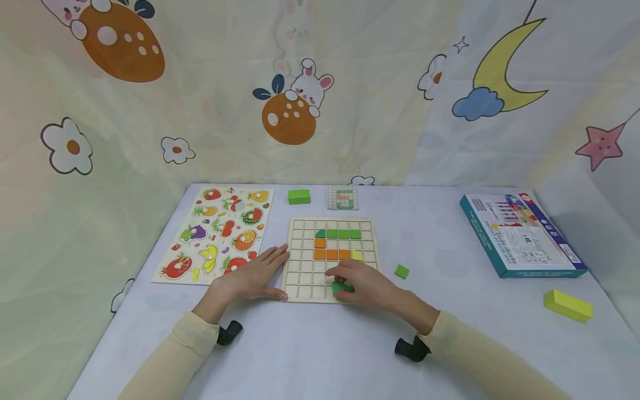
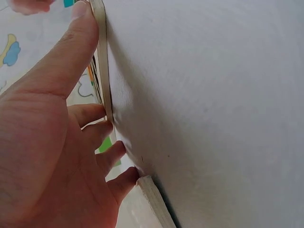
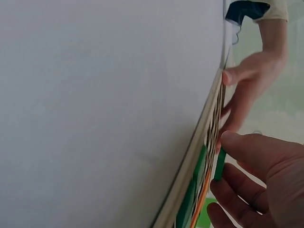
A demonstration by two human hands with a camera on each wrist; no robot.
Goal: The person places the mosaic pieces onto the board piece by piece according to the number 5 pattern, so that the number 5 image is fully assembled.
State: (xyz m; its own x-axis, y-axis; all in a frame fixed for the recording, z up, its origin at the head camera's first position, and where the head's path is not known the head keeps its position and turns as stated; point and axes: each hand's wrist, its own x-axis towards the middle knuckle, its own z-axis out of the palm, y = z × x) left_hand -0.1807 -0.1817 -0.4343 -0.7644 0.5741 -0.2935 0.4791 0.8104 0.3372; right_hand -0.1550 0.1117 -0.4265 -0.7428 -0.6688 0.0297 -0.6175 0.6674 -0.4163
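A wooden grid board (image 1: 299, 279) lies flat on the table. It bears a row of green tiles (image 1: 343, 234), several orange tiles (image 1: 332, 254) and a yellow tile (image 1: 357, 255). My left hand (image 1: 254, 276) rests along the board's left edge, fingers spread and thumb at the near corner. Over the board's near right part, my right hand (image 1: 367, 284) pinches a small green tile (image 3: 220, 164) between thumb and fingers. Beneath that hand a green piece (image 1: 338, 287) shows, partly covered by the fingers. Right of the board lies a loose green tile (image 1: 401, 271).
Left of the board is a fruit picture board (image 1: 170, 273), partly under my left hand. A green block (image 1: 299, 196) and a small pattern card (image 1: 342, 198) sit behind. At right are a flat box (image 1: 520, 236) and a yellow-green block (image 1: 568, 305).
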